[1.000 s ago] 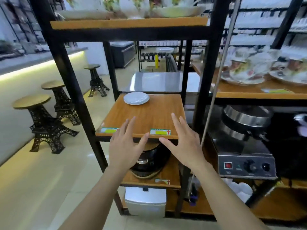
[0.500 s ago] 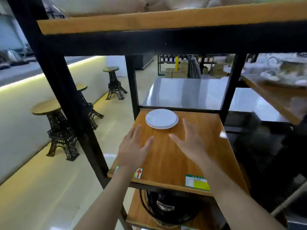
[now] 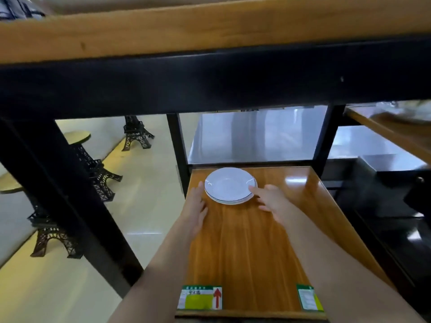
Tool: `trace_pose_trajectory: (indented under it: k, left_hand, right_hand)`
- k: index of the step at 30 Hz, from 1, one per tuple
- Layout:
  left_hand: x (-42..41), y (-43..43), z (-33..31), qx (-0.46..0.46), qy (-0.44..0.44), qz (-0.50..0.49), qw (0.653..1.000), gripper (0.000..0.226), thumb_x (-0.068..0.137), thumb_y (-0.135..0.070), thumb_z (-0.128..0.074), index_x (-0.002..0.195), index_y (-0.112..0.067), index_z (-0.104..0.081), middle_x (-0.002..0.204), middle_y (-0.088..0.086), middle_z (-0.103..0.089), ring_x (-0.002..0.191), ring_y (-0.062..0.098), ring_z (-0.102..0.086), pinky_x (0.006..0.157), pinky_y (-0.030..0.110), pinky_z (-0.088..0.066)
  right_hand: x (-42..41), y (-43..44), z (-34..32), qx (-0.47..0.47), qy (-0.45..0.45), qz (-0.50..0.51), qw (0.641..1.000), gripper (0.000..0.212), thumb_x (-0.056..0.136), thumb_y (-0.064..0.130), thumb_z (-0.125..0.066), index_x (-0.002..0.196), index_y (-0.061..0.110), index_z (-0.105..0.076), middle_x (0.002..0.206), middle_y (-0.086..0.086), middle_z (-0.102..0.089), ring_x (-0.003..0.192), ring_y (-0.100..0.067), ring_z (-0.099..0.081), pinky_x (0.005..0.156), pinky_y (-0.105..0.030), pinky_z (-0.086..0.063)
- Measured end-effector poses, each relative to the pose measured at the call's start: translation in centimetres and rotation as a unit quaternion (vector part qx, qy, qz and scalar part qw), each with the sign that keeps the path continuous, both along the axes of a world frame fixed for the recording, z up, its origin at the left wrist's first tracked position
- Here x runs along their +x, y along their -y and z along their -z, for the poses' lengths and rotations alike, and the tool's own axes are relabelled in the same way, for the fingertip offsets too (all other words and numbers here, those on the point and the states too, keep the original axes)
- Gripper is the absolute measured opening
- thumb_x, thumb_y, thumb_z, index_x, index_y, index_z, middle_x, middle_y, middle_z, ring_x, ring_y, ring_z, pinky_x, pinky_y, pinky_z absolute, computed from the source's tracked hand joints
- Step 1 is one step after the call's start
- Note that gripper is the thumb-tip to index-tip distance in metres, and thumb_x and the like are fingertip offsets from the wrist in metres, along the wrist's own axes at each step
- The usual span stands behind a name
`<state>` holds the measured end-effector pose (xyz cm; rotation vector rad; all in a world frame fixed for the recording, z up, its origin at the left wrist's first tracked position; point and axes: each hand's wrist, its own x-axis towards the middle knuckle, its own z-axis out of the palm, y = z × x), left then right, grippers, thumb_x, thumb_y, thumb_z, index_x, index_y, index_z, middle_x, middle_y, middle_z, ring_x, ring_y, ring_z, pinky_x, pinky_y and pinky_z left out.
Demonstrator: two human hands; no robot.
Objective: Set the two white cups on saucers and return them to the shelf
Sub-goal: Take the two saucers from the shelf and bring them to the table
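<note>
Two stacked white saucers (image 3: 229,185) with a thin dark rim line lie at the back left of the wooden shelf (image 3: 247,248). My left hand (image 3: 196,207) rests open at the shelf's left edge, its fingertips just beside the stack's left rim. My right hand (image 3: 271,200) is open on the other side, its index fingertip touching or nearly touching the stack's right rim. Neither hand holds anything. No white cups are in view.
A wooden upper shelf with a black beam (image 3: 210,78) hangs low across the top. Black uprights (image 3: 60,190) frame the rack. Tower-shaped stools (image 3: 137,136) stand on the floor to the left. A steel table (image 3: 254,138) lies behind, another wooden shelf (image 3: 391,131) to the right.
My head has moved closer and lower under the upper shelf. Both hands have reached forward along the shelf and now flank the saucer stack.
</note>
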<state>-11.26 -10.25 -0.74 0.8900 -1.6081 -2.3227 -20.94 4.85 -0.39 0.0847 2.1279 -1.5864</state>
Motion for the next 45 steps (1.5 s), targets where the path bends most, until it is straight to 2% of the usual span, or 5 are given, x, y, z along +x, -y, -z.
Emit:
trace_pose_trajectory:
  k: [8, 21, 29, 35, 45]
  left_hand:
    - [-2.3, 0.1, 0.3, 0.090, 0.008, -0.059, 0.994, 0.061, 0.098, -0.045, -0.039, 0.149, -0.017, -0.024, 0.149, 0.016, -0.040, 0.134, 0.035, -0.041, 0.106, 0.053, -0.040]
    - [-1.7, -1.3, 0.2, -0.002, 0.076, 0.004, 0.997, 0.066, 0.081, -0.048, -0.065, 0.135, -0.018, -0.042, 0.121, 0.013, -0.059, 0.094, 0.031, -0.062, 0.052, 0.039, -0.059]
    - [2.0, -4.1, -0.2, -0.012, 0.061, 0.087, 0.994, 0.054, 0.086, -0.038, -0.063, 0.134, -0.024, -0.042, 0.126, 0.010, -0.054, 0.103, 0.031, -0.059, 0.070, 0.046, -0.060]
    - [7.5, -8.7, -0.6, -0.113, 0.020, 0.028, 0.993, 0.042, 0.090, -0.027, -0.058, 0.130, -0.022, -0.046, 0.123, 0.009, -0.058, 0.109, 0.032, -0.058, 0.041, 0.024, -0.052]
    - [18.8, -17.0, -0.4, -0.122, -0.041, 0.014, 0.992, 0.023, 0.091, -0.019, -0.057, 0.114, -0.020, -0.056, 0.114, 0.007, -0.064, 0.101, 0.030, -0.061, 0.079, 0.057, -0.056]
  right_hand:
    - [-0.4, 2.8, 0.4, 0.063, -0.028, 0.004, 0.998, 0.044, 0.092, 0.017, -0.056, 0.133, 0.004, -0.044, 0.108, -0.009, -0.053, 0.083, -0.017, -0.052, 0.051, -0.021, -0.036]
    - [2.7, -1.5, 1.3, -0.099, -0.008, 0.032, 0.995, 0.037, 0.089, 0.001, -0.053, 0.119, 0.011, -0.034, 0.111, -0.006, -0.048, 0.098, -0.025, -0.058, 0.064, -0.037, -0.061]
    - [7.0, -4.9, 0.7, -0.084, -0.073, 0.016, 0.994, 0.033, 0.091, 0.017, -0.051, 0.117, 0.022, -0.032, 0.115, -0.007, -0.049, 0.102, -0.025, -0.055, 0.073, -0.045, -0.060]
    - [12.9, -8.6, 0.3, -0.107, -0.134, 0.024, 0.985, 0.039, 0.092, 0.021, -0.049, 0.127, 0.022, -0.032, 0.122, -0.004, -0.047, 0.108, -0.019, -0.051, 0.069, -0.026, -0.054]
    - [23.8, -16.9, 0.7, -0.165, -0.143, 0.054, 0.974, 0.030, 0.091, 0.005, -0.045, 0.119, 0.013, -0.037, 0.095, 0.006, -0.051, 0.081, -0.003, -0.050, 0.065, -0.019, -0.043]
